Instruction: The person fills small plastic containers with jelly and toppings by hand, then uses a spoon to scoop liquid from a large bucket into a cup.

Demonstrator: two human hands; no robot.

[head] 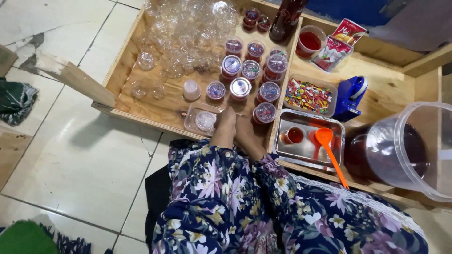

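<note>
Shiny white tile floor point(80, 155), low wooden tray point(155, 106) on it. Both hands at tray's near edge. Left hand point(226, 123) curled shut, touching clear plastic box point(201, 119) with lid. Right hand point(245, 131) hidden behind left, can't tell. Small sealed red jelly cups point(254, 70) just beyond.

Right hand point(245, 134) mostly hidden behind left hand point(225, 123); grip unclear, fingers can't be told. Big jug point(409, 150) cut off by right edge. Dark bottle point(286, 19) top cropped. Clear cups point(188, 28) at tray's far corner blur together, maybe empty.
</note>
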